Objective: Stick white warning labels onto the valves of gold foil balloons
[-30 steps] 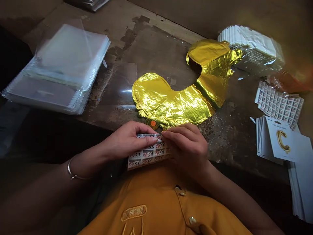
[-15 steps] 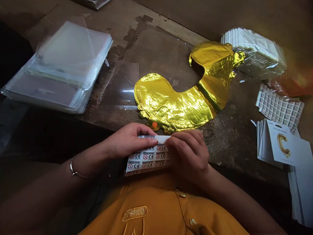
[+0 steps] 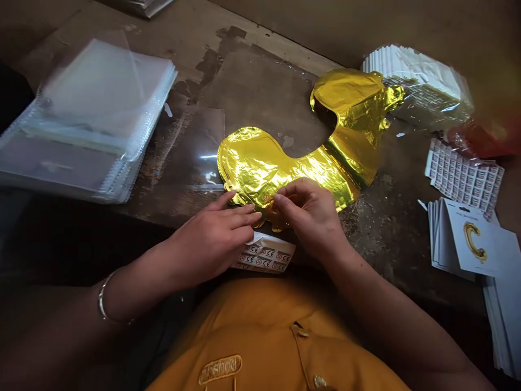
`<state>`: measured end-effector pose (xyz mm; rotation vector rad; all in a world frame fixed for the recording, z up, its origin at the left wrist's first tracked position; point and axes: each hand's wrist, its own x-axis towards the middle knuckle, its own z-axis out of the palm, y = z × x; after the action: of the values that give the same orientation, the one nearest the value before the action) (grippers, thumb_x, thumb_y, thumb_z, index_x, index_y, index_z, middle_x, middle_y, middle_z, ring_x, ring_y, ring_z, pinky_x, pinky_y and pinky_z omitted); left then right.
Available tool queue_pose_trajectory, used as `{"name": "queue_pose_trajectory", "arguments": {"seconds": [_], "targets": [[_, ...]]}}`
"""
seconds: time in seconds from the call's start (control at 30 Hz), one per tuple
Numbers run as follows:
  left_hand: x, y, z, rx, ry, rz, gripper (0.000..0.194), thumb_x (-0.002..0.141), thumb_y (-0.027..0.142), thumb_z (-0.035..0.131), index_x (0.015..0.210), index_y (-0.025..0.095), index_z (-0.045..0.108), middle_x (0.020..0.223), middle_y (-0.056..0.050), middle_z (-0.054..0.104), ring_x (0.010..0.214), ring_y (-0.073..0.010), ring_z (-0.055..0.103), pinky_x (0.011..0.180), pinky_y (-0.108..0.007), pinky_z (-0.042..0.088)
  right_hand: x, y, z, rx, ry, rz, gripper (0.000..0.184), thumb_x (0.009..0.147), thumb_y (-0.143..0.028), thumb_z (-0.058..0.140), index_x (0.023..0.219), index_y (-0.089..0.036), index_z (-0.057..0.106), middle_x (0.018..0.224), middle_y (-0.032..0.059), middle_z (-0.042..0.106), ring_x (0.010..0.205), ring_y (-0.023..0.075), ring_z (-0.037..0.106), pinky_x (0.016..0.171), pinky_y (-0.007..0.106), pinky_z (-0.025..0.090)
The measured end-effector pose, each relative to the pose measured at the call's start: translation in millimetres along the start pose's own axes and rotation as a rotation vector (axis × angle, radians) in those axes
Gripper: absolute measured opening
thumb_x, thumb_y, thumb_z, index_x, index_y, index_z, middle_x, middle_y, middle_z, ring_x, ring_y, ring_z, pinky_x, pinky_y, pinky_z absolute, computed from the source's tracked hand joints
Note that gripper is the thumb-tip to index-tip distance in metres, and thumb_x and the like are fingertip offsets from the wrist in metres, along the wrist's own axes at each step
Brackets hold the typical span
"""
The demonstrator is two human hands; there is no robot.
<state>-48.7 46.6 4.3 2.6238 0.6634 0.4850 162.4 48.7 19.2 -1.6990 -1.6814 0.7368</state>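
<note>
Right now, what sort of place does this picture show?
Probably a workshop's packing bench, as suggested by the flat gold foil balloon, the stack of clear plastic sleeves and the card picturing a gold C.

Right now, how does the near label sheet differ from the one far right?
The CE label sheet is partly covered by the left hand; the far-right label sheet has no hand on it. The CE label sheet shows few, larger-looking labels; the far-right label sheet shows many smaller-looking ones. Both are white with print.
</note>
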Motion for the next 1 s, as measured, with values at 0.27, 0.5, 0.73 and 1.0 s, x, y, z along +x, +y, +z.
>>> {"name": "queue_pose_trajectory", "arguments": {"seconds": [0.27,0.5,0.73,1.0], "targets": [[0.4,1.7,-1.5,-0.012,0.01,-0.014,0.014,0.089,0.013,0.049,0.092,0.015,0.063,0.125,-0.008,0.065,0.122,-0.0232,0.056,0.116,-0.047,0.021,2.1,0.4,9.5,-0.116,-0.042,-0.081,0.014,0.081,-0.027,0.063,0.07,-0.018,0.066,0.073,0.0018,0.062,0.077,0.0163,0.055,0.074,0.033,0.042],[-0.9,0.3,0.5,-0.022,0.016,-0.006,0.014,0.089,0.014,0.049,0.092,0.015,0.063,0.125,-0.008,0.065,0.122,-0.0236,0.056,0.116,-0.048,0.024,0.8,3.5,12.3,-0.159,-0.051,-0.07,0.012,0.08,-0.026,0.064,0.071,-0.018,0.067,0.075,0.0025,0.064,0.079,0.0168,0.055,0.074,0.033,0.042],[0.9,0.4,0.6,-0.018,0.012,-0.009,0.014,0.089,0.014,0.049,0.092,0.015,0.063,0.125,-0.008,0.065,0.122,-0.0229,0.056,0.115,-0.048,0.024,0.6,0.2,12.6,-0.112,-0.032,-0.055,0.013,0.079,-0.026,0.064,0.07,-0.018,0.066,0.073,0.0022,0.064,0.076,0.0163,0.055,0.073,0.032,0.042],[-0.1,0.2,0.5,-0.013,0.012,-0.009,0.013,0.089,0.014,0.05,0.092,0.016,0.063,0.125,-0.007,0.065,0.123,-0.0224,0.055,0.116,-0.048,0.023,-1.2,2.3,17.1,-0.213,0.015,-0.091,0.012,0.078,-0.024,0.065,0.068,-0.019,0.065,0.073,0.0025,0.062,0.079,0.018,0.053,0.074,0.033,0.041]]}}
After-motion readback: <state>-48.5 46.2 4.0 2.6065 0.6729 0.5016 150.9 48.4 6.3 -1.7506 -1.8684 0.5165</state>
